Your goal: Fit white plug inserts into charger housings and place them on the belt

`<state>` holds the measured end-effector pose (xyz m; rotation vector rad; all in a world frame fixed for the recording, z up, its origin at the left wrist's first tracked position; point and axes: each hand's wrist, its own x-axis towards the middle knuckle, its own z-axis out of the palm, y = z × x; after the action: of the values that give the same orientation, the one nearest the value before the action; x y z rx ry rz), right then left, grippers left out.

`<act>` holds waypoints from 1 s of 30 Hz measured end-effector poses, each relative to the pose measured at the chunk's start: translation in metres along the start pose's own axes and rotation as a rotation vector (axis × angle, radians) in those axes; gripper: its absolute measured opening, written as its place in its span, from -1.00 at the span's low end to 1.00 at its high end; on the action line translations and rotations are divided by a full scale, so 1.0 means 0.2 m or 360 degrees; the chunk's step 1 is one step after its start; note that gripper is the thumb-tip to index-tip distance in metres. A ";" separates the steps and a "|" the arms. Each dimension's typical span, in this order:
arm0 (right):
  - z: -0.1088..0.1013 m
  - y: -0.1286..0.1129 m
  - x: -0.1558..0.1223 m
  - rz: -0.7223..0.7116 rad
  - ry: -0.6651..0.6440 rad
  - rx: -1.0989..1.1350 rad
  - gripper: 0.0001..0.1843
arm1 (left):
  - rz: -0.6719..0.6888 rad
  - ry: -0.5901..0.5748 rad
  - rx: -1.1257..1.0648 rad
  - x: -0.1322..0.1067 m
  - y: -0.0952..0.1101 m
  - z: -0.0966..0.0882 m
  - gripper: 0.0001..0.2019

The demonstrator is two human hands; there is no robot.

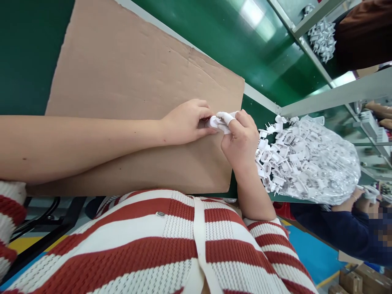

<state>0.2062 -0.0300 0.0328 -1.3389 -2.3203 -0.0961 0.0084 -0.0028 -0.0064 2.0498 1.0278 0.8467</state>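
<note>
head view: the left hand and right hand meet near the middle of the frame, both gripping a small white part above a cardboard sheet. the left thumb and fingers close on its left side; the right hand, with white finger covers, pinches it from the right. its exact shape is mostly hidden by the fingers. the step in hand looks like close two-handed work on this one piece, though whether it is fitting, turning or checking i cannot tell. the next move seems to call for a steady left hold and fine right fingertip control. right of centre, similar-coloured plug-like parts lie heaped beside a clear plastic bag on the green tabletop.
</note>
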 end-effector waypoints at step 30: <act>-0.02 -0.04 -0.07 0.0317 0.0178 0.0807 -0.53 | -0.0071 0.0031 -0.0752 -0.05 0.12 -0.07 -0.45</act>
<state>0.2062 -0.0468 0.0325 -1.2481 -1.9268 0.4390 0.0016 -0.0174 0.0186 1.6164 0.7879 0.9802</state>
